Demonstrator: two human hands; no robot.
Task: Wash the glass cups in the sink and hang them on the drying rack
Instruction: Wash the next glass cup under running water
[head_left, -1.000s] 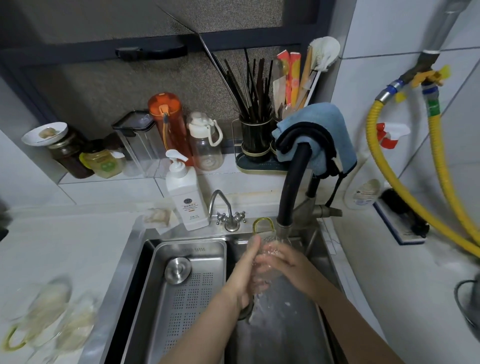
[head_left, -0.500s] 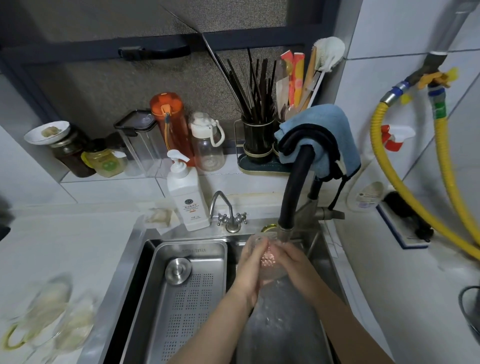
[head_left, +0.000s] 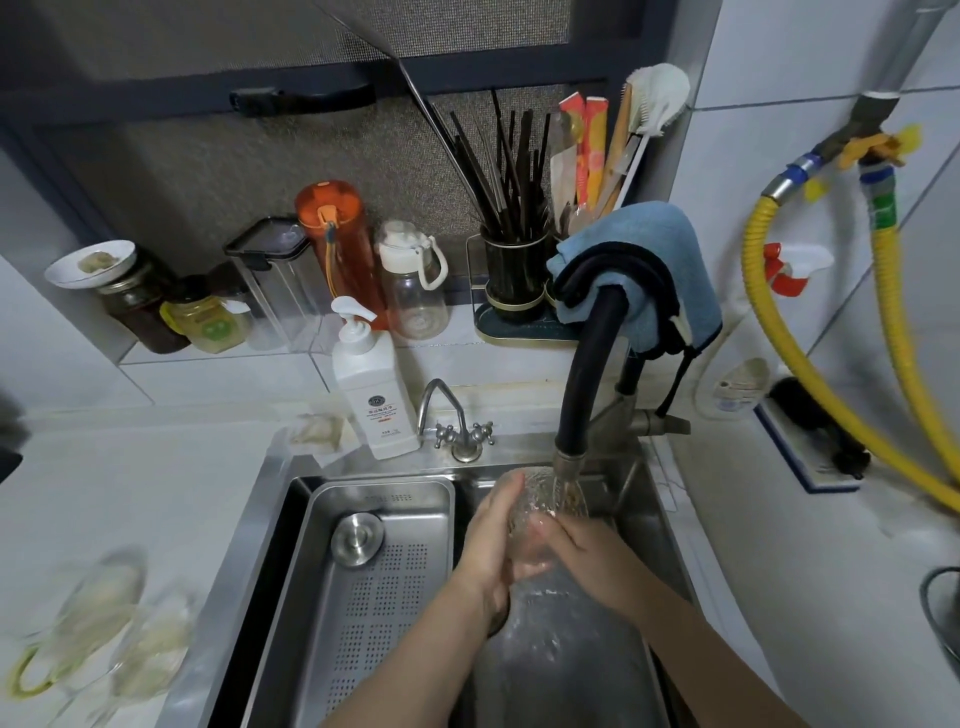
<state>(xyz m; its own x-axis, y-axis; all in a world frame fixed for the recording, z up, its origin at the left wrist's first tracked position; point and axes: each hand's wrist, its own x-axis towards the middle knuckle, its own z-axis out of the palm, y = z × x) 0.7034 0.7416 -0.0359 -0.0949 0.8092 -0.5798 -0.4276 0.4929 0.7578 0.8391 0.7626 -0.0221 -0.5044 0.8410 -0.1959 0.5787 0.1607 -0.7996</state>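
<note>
Over on the left of the tabletop (head_left: 156, 467) lie a couple of blurred glass cups (head_left: 104, 623), one with a yellow-green handle, apparently waiting their turn or already done; I cannot tell which. Next along, a perforated steel tray (head_left: 363, 597) sits in the left part of the sink (head_left: 270, 499), with a round steel plug resting in its corner, and a white pump bottle (head_left: 376, 395) stands on the ledge just behind, close to hand for soap. Further right, the left hand (head_left: 488, 545) wraps round the side of the glass cup (head_left: 535, 499) being washed, gripping it firmly. That keeps its mouth tilted up into the stream from the black hose faucet (head_left: 587, 374). The right hand (head_left: 582, 545) curls against the cup's lower side, fingers pressed onto the glass, I'd guess to rub and turn it under the water. I see no drying rack.
</note>
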